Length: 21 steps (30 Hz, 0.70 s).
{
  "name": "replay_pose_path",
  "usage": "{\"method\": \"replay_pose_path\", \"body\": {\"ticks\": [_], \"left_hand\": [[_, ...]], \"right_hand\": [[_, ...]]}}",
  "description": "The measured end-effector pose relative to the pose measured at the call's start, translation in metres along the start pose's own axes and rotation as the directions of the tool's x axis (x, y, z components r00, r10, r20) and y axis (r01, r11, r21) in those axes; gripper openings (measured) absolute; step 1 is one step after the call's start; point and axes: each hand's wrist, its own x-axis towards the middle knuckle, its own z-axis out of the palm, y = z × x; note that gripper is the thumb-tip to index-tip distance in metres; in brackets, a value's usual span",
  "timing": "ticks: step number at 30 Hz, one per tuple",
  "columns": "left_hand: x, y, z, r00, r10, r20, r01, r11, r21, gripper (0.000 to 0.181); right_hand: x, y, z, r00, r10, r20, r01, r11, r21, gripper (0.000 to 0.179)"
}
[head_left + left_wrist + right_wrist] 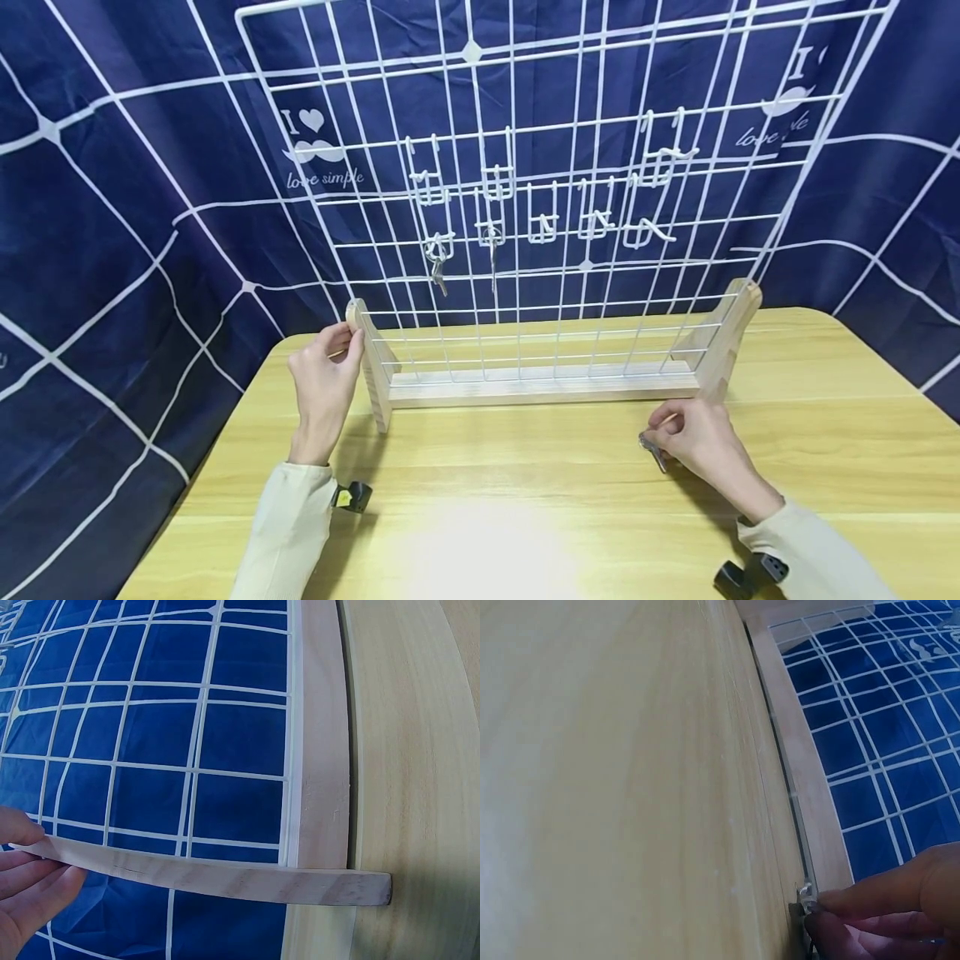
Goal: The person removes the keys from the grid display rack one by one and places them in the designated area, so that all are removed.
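A white wire grid rack (517,340) stands on the table in a wooden base (540,389). My left hand (322,400) pinches the top of the rack's left wooden side post (377,387); the left wrist view shows thumb and fingers on either side of this post (225,880). In front of the base's right end, my right hand (705,446) pinches a small key bunch (655,452) just over the table. Part of that bunch is hidden by the fingers in the right wrist view. Two other sets of keys, one on the left (438,271) and one beside it (492,250), hang from hooks on the grid.
Several white wire hooks (542,225) hang in two rows on the grid. A dark blue patterned curtain (187,333) surrounds the wooden table (825,400) at the back and sides. The right wooden side post (726,337) rises near my right hand.
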Motion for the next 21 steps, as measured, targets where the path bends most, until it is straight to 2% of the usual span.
{"method": "replay_pose_path", "body": {"ticks": [8, 15, 21], "left_hand": [[-0.0002, 0.0004, -0.0002, 1.0, 0.0, 0.002, 0.0, 1.0, -0.003, 0.015], [0.0003, 0.0001, 0.0001, 1.0, 0.008, -0.001, -0.008, 1.0, -0.001, 0.015], [0.0002, 0.0004, 0.0, 1.0, 0.003, 0.0, -0.003, 1.0, -0.005, 0.015]], "right_hand": [[0.0001, 0.0005, -0.0005, 0.998, -0.053, -0.045, 0.049, 0.995, -0.09, 0.014], [0.0003, 0.0007, -0.0019, 0.995, -0.077, -0.068, 0.069, 0.99, -0.12, 0.017], [-0.0019, -0.0008, -0.0094, 0.993, -0.09, -0.073, 0.077, 0.984, -0.163, 0.009]]}}
